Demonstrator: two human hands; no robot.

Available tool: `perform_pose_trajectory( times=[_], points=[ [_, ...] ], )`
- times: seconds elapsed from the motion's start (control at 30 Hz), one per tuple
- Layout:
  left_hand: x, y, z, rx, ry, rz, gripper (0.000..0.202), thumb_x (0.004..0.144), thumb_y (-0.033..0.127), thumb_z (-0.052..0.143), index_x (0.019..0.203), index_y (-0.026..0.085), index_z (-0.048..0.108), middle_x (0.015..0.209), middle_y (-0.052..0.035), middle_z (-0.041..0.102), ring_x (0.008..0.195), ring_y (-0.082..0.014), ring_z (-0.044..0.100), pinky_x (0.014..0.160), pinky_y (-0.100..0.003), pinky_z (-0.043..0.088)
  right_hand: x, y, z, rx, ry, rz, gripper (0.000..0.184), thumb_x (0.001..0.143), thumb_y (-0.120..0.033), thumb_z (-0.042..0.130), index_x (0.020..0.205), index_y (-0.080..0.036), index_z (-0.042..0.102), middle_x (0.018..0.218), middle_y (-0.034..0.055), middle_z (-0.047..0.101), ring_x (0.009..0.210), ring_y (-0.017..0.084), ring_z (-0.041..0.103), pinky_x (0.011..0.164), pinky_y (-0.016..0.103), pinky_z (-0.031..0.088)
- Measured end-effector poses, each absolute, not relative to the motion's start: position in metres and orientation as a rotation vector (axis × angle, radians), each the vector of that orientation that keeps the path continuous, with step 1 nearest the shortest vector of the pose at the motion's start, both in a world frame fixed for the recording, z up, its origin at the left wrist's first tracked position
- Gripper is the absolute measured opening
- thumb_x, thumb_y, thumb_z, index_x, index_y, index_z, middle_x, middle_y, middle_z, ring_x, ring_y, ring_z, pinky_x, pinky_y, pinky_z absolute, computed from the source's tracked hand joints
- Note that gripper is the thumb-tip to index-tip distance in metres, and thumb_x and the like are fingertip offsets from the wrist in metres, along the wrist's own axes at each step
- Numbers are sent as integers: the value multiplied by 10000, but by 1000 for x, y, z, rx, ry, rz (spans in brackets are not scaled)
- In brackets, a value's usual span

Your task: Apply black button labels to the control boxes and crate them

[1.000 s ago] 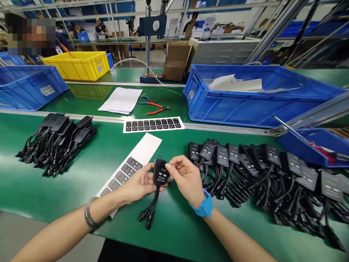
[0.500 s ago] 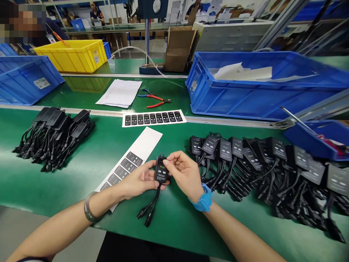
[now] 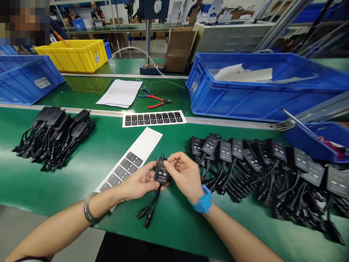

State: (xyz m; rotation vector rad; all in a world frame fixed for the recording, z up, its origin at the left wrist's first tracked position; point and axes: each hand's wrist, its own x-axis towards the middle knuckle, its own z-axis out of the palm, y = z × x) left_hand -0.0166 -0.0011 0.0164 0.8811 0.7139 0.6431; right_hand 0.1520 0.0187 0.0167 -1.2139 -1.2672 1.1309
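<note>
A small black controller box [image 3: 161,175] with a printed front label and two short plug-ended cables is held by my left hand [image 3: 141,181], fingers around its left side and underneath. My right hand [image 3: 184,175] is closed, its thumb pressed on the upper right of the label and its other fingers curled near the box's top edge. Beneath my left forearm lies a label sheet [image 3: 146,141], with black labels on its lower part and a bare white upper end. Another strip of black labels [image 3: 154,119] lies farther back.
Black boxes with cables are piled at left [image 3: 56,122], and many labelled ones [image 3: 225,150] spread at right. Behind are pliers [image 3: 156,98], papers [image 3: 120,93], a large blue bin [image 3: 240,96], a yellow bin [image 3: 73,56] and a left blue bin [image 3: 24,80]. A person stands at far left.
Both hands stay nearly in place around the box. My right thumb remains on the label's upper right, with only a very slight shift.
</note>
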Motion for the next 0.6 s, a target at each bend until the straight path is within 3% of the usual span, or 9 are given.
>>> perform_pose_trajectory(
  times=[0.33,0.47,0.6],
  points=[
    [-15,-1,19,884,751,628,626,784,261,749,1328,206,443,992,-94,672,884,-206,683,811,-347,512,150,19,11,-1222,-1289,1103,179,752,-314,705,739,-199,568,595,-34,539,516,106,498,474,226,445],
    [-15,-1,18,840,721,657,644,770,273,771,1320,198,444,976,-95,683,927,-232,694,853,-369,516,153,20,9,-1255,-1355,1063,258,781,-300,681,987,-209,555,640,-59,490,544,112,484,477,221,448],
    [-16,1,20,767,725,693,526,814,297,726,1277,196,498,979,-92,699,899,-231,704,881,-402,519,155,19,8,-1257,-1498,1025,434,771,-276,697,1168,-224,529,851,-2,515,673,131,503,509,228,479]
  ],
)
